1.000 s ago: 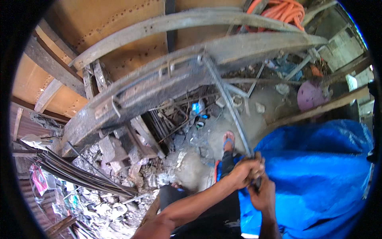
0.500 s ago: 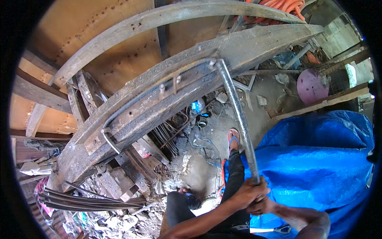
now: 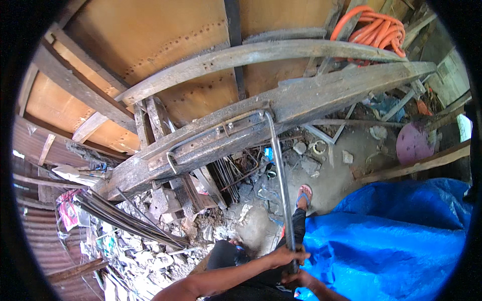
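Observation:
A long grey metal pipe (image 3: 283, 193) runs from a thick wooden beam (image 3: 346, 90) down to my body. My left hand (image 3: 285, 257) is closed around its near end, with the thumb side loosely raised. Just below it, my right hand (image 3: 300, 279) grips the same pipe, partly hidden by it. The far end meets a bent steel bar (image 3: 201, 138) at the beam. That bar lies along a metal plate on the beam between several pegs, and its left end hooks downward. How pipe and bar join is too small to tell.
Blue tarpaulin (image 3: 386, 231) covers the right side. A bundle of steel rods (image 3: 130, 220) lies at the left over rubble. An orange hose (image 3: 376, 32) is coiled at the back right, near a curved timber (image 3: 271, 50). My sandaled foot (image 3: 304, 194) stands beside the pipe.
The pipe's near end has swung left and toward me, with both hands still on it. My view has shifted, so the beam sits lower and farther right.

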{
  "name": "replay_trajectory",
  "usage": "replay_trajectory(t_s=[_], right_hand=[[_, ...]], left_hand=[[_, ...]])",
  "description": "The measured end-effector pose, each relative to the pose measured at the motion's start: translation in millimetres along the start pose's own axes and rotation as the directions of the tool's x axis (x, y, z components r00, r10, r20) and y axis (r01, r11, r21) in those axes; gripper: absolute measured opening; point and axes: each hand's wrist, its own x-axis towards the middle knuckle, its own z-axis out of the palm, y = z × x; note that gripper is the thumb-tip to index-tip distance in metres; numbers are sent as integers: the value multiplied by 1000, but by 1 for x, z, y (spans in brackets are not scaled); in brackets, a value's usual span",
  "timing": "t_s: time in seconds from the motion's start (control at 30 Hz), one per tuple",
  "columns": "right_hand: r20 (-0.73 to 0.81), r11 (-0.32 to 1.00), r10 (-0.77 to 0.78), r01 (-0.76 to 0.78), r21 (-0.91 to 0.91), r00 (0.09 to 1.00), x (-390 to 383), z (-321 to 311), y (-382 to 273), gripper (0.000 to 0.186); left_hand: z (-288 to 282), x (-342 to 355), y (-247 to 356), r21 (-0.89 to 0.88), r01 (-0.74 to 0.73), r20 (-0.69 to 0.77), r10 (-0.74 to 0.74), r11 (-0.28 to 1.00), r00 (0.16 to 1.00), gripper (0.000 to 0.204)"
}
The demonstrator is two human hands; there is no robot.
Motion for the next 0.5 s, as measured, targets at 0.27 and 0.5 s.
replay_trajectory(t_s=[0.27, 0.5], right_hand=[[-343, 938, -247, 135, -320, 906, -1, 11, 20, 29], [-371, 899, -398, 276, -339, 839, 15, 28, -46, 30]], left_hand=[[-55, -96, 33, 791, -155, -535, 791, 592, 295, 23], [-141, -209, 165, 848, 369, -255, 903, 381, -345, 41]])
